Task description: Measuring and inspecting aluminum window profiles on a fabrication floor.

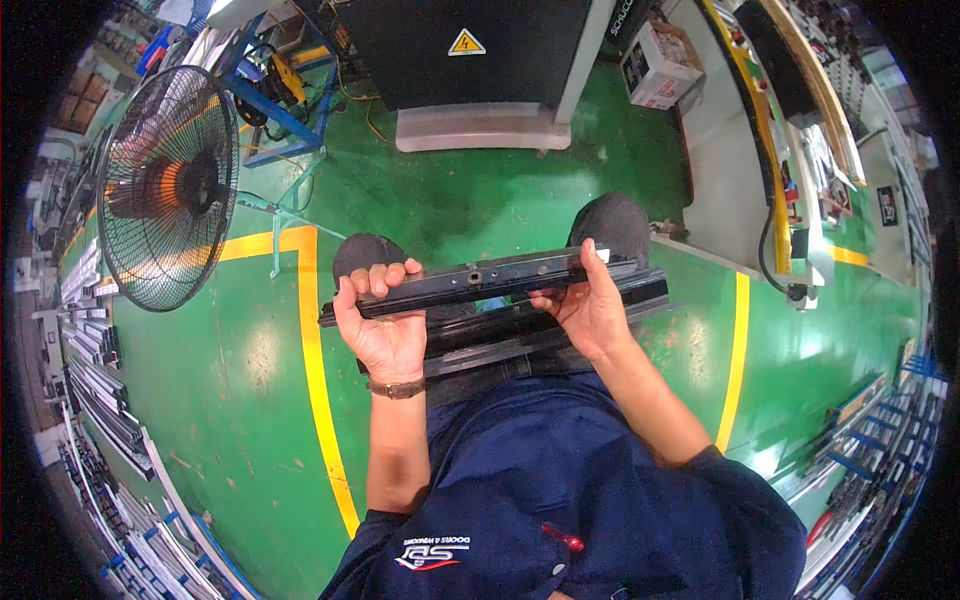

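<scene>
Head view: both hands grip a long black metal profile (480, 283) held level above the green floor (250, 400) — left hand (380, 320) curled around its left end, right hand (585, 305) pinching its right part — with more black profiles (540, 335) just beneath.

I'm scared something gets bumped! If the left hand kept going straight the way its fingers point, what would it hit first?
The left hand grips a black metal bar, fingers pointing forward. Straight on, it would probably first meet the dark shoe and green floor, though depth is unclear.
</scene>
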